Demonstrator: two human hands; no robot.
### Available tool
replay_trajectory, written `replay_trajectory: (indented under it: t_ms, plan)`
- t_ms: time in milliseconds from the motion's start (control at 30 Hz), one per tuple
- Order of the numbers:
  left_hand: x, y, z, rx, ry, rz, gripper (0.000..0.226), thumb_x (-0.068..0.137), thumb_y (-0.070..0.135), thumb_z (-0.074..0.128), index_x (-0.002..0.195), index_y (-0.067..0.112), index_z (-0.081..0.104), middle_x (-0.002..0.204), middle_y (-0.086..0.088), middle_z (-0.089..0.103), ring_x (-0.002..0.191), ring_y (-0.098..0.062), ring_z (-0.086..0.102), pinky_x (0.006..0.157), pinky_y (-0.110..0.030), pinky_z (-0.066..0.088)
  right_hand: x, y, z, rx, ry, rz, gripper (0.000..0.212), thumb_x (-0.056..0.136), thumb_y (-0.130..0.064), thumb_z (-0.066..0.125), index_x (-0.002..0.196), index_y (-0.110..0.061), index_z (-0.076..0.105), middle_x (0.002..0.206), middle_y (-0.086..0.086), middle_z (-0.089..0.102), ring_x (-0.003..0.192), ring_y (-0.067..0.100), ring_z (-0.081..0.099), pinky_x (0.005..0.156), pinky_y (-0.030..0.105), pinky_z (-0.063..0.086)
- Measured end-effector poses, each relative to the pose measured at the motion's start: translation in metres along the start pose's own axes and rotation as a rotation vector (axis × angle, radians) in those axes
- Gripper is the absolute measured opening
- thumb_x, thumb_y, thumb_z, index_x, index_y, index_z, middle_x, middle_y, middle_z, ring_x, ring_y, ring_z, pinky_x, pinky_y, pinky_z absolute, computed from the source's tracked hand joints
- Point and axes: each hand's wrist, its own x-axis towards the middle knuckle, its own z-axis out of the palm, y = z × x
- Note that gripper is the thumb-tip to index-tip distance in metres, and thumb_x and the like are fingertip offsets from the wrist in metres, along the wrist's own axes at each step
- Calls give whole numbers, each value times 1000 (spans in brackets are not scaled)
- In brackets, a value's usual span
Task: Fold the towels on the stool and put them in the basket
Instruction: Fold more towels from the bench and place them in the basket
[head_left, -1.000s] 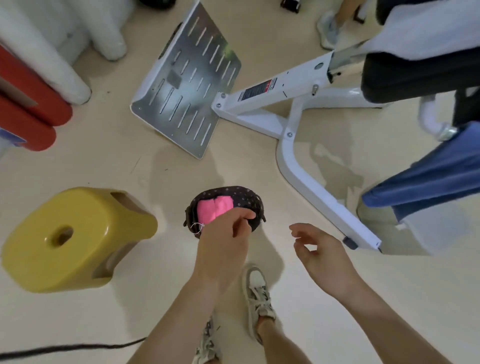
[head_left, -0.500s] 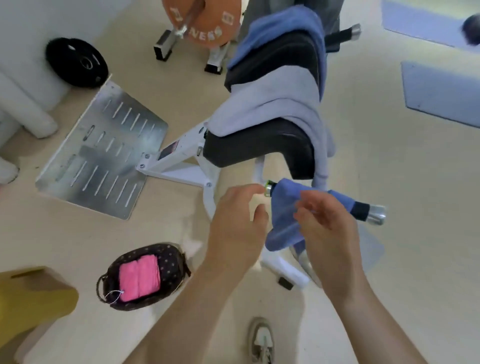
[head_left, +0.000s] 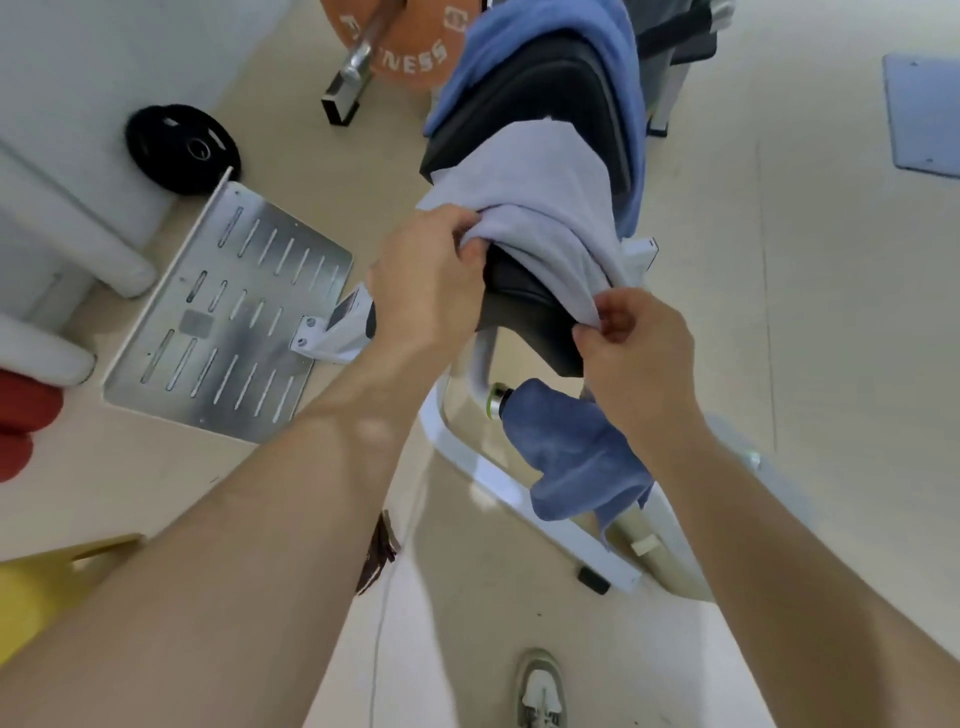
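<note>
The left hand (head_left: 431, 275) is gripping the pale towel (head_left: 540, 197), bunching it; the right hand (head_left: 634, 348) is pinching its corner; probably the basket (head_left: 376, 556) is hiding behind a forearm.

Below the left hand (head_left: 431, 280), its forearm covered nearly all of the basket (head_left: 378, 551). Only a dark dotted sliver peeked out, contents hidden. Further out on that side, the yellow stool (head_left: 31, 597) was cut by the frame's edge and the forearm, blurred, its top impossible to read. Under the right hand (head_left: 634, 348), the dark blue towel (head_left: 571, 457) slipped behind the wrist and masked most of the handle (head_left: 500, 406) it hung on. Beyond both hands, the orange plate (head_left: 405, 47) was cropped at the top, lettering incomplete. Nearest the person, a shoe (head_left: 540, 691) was clipped by the bottom edge.
</note>
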Motion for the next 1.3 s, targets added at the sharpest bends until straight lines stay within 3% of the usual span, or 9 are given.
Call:
replay_trajectory:
  t_ms: [200, 433, 600, 667, 867, 1000, 1134, 1234, 1300]
  plan:
    - [-29, -17, -27, -606, -130, -216, 28, 97, 22, 42, 83, 2, 57, 77, -5, 55, 72, -15, 49, 70, -34, 47, -36, -32, -10, 478, -397, 301, 16, 70, -15, 50, 60, -3, 47, 61, 14, 40, 57, 18, 43, 60, 30, 38]
    - [-95, -98, -114, -1048, -470, -565, 37, 86, 23, 67, 112, -3, 60, 108, -24, 63, 97, -31, 60, 92, -43, 48, -79, -87, 42, 962, -836, 565, 41, 95, -22, 34, 111, -6, 68, 108, 11, 71, 102, 23, 65, 90, 36, 54]
    - [-152, -190, -197, -566, -524, -440, 68, 65, 3, 78, 121, 32, 53, 92, -14, 63, 76, -22, 60, 73, -30, 50, -136, -141, 105, 866, -833, 670, 35, 94, -23, 50, 70, -9, 71, 64, 6, 68, 58, 14, 67, 52, 20, 54]
    - [-179, -223, -220, -276, -351, -433, 60, 66, 0, 69, 114, 33, 52, 83, -5, 56, 63, -10, 50, 57, -17, 44, -163, -160, 142, 696, -798, 597, 22, 93, -21, 54, 76, -14, 67, 67, 1, 67, 68, 12, 66, 69, 19, 54]
    - [-287, -339, -304, 94, -146, -487, 51, 66, 3, 57, 103, 33, 38, 95, 8, 53, 81, -21, 55, 60, -36, 48, -268, -213, 246, 596, -1067, 657, 22, 88, -31, 59, 77, -13, 60, 60, 2, 55, 54, 13, 57, 50, 14, 49]
    - [-347, -403, -378, -83, -50, -614, 6, 85, 20, 52, 83, 25, 48, 64, 4, 57, 54, -14, 54, 48, -31, 43, -336, -231, 316, 148, -1146, 275, 23, 82, -27, 70, 105, -26, 65, 85, 4, 68, 70, 12, 66, 67, 25, 53]
    - [-380, -444, -440, -116, -133, -564, 31, 90, 28, 51, 64, 12, 49, 45, 9, 45, 58, -5, 49, 58, -36, 43, -415, -258, 373, -211, -1323, -269, 57, 75, -24, 79, 123, -44, 54, 125, -14, 51, 116, 2, 47, 87, 21, 39]
    - [-388, -466, -461, -137, -203, -598, 42, 93, 33, 49, 59, 10, 49, 44, 6, 44, 49, -8, 46, 57, -28, 39, -485, -283, 416, -29, -1485, -456, 38, 73, -8, 74, 101, -33, 65, 102, -5, 65, 89, -3, 56, 75, 14, 44]
    - [-391, -485, -472, -178, -173, -660, 50, 93, 41, 47, 57, 5, 51, 48, 2, 46, 50, -10, 45, 55, -29, 40, -515, -287, 448, -29, -1287, -639, 21, 69, -11, 58, 85, -23, 64, 83, 5, 65, 75, 14, 59, 71, 32, 50]
